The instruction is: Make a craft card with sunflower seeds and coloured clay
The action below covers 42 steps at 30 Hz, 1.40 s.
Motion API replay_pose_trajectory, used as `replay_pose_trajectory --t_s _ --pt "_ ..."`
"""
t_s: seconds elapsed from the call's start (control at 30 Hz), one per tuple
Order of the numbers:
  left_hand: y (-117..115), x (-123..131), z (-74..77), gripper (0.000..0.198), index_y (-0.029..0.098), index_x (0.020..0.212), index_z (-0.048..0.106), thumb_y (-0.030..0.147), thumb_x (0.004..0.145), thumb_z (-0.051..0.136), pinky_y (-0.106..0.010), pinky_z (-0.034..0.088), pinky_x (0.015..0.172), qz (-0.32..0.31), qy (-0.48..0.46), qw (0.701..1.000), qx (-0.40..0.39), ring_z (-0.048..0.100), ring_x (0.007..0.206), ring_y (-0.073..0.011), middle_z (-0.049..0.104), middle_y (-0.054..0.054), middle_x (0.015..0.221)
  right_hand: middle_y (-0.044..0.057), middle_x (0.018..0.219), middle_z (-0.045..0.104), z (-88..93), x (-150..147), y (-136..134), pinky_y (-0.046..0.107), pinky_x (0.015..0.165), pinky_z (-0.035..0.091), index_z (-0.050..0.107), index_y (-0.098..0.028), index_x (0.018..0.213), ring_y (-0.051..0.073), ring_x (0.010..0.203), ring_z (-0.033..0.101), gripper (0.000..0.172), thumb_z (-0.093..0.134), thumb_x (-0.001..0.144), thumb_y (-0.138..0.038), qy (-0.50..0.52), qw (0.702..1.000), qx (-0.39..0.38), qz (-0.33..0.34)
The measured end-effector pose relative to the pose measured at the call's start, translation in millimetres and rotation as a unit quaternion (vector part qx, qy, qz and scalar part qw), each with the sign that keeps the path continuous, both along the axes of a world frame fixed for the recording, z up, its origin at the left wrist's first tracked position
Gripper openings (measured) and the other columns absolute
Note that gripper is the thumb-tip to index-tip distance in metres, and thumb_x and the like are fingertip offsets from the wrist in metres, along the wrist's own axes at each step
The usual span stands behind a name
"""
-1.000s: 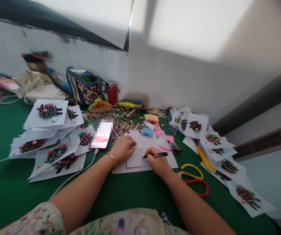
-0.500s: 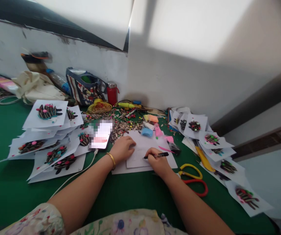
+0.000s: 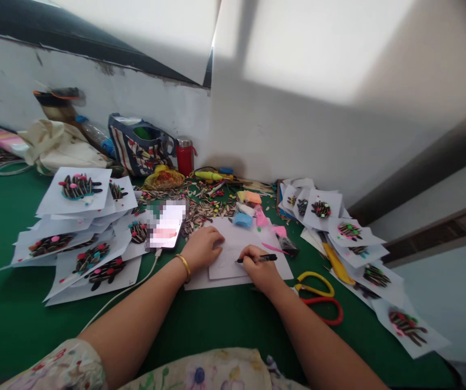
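Paper (image 3: pixel 225 272): lies flat on a larger sheet (image 3: pixel 280 274), in front of the person, on the green table (image 3: pixel 224 319). Its left part is covered by the left hand (image 3: pixel 204 246), its right part by the right hand (image 3: pixel 259 271). Faint lines show between the hands; they are too pale and small to make out.

Right hand: fingers closed in a writing grip on the black pen (image 3: pixel 267 258). The pen slants, tip toward the paper. Whether the tip touches the surface cannot be told.

Left hand: palm down, fingers spread slightly and gently bent, resting at the paper's left side. The palm is hidden, so anything beneath it cannot be confirmed.

Phone (image 3: pixel 171 216): beside the left hand, cable (image 3: pixel 135 290) attached at its lower end. Part of the screen is masked by coarse blocks and unreadable.

Scissors (image 3: pixel 321 298): right of the right wrist, yellow and red handles visible; the blades are mostly concealed by the wrist.

Behind the sheet: blue pack (image 3: pixel 242 219), pink pack (image 3: pixel 262 216) and scattered seeds (image 3: pixel 208 208).

Left cards (image 3: pixel 74 189) and right cards (image 3: pixel 379 276): overlapping stacks; several designs are partly covered. Both forearms are cut off by the lower frame region or sleeve.
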<state>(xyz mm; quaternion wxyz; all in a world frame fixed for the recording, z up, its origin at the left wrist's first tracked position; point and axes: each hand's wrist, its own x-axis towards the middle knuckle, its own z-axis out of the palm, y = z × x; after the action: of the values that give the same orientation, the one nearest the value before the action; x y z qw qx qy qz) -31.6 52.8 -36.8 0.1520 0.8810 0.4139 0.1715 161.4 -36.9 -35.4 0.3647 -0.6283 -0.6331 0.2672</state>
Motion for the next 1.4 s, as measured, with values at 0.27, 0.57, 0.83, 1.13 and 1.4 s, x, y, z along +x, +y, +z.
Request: replay_pose_trajectory --t_s 0.27,0.57,0.83,1.13,1.4 --pt "-0.4 -0.5 0.1 0.023 0.023 0.1 0.071 0.023 0.078 0.063 -0.037 0.043 0.093 0.001 -0.003 1.0 -0.001 0.058 0.102 -0.0238 0.065 -0.006 0.108 0.0 0.072 0.066 0.8 0.7 0.1 0.027 0.066 0.043 0.062 -0.022 0.071 0.018 0.073 0.059 0.017 0.046 0.074 -0.018 0.003 1.0 0.002 -0.013" --pt "-0.2 0.1 -1.3 0.023 0.023 0.099 0.07 0.024 0.078 0.063 -0.036 0.042 0.094 0.002 -0.004 1.0 -0.001 0.058 0.103 -0.0237 0.066 -0.006 0.108 0.0 0.075 0.066 -1.8 0.6 1.7 0.028 0.068 0.043 0.063 -0.021 0.075 0.018 0.075 0.059 0.017 0.047 0.076 -0.017 -0.012 1.0 0.002 -0.011" --pt "0.2 0.4 -0.4 0.023 0.022 0.099 0.07 0.024 0.078 0.063 -0.036 0.043 0.093 -0.004 -0.005 1.0 0.001 0.058 0.103 -0.0239 0.066 -0.006 0.108 0.001 0.077 0.066 -3.8 2.3 1.8 0.028 0.071 0.044 0.064 -0.021 0.078 0.018 0.078 0.06 0.017 0.047 0.077 -0.017 -0.008 1.0 0.015 -0.016" --pt "-0.2 0.6 0.5 0.023 0.023 0.1 0.071 0.025 0.078 0.064 -0.036 0.042 0.094 0.002 -0.001 1.0 -0.008 0.058 0.104 -0.0235 0.066 -0.006 0.109 0.0 0.074 0.066 -2.5 2.4 2.4 0.028 0.069 0.044 0.064 -0.021 0.077 0.018 0.075 0.06 0.018 0.047 0.078 -0.018 -0.015 1.0 0.009 -0.018" --pt "-0.3 0.5 0.3 0.024 0.023 0.1 0.071 0.024 0.078 0.063 -0.036 0.043 0.093 0.001 -0.002 1.0 -0.004 0.058 0.103 -0.0237 0.066 -0.006 0.109 0.002 0.084 0.068 -1.0 1.4 2.7 0.029 0.076 0.044 0.066 -0.021 0.084 0.019 0.083 0.061 0.02 0.047 0.081 -0.019 -0.03 0.999 0.023 -0.003"
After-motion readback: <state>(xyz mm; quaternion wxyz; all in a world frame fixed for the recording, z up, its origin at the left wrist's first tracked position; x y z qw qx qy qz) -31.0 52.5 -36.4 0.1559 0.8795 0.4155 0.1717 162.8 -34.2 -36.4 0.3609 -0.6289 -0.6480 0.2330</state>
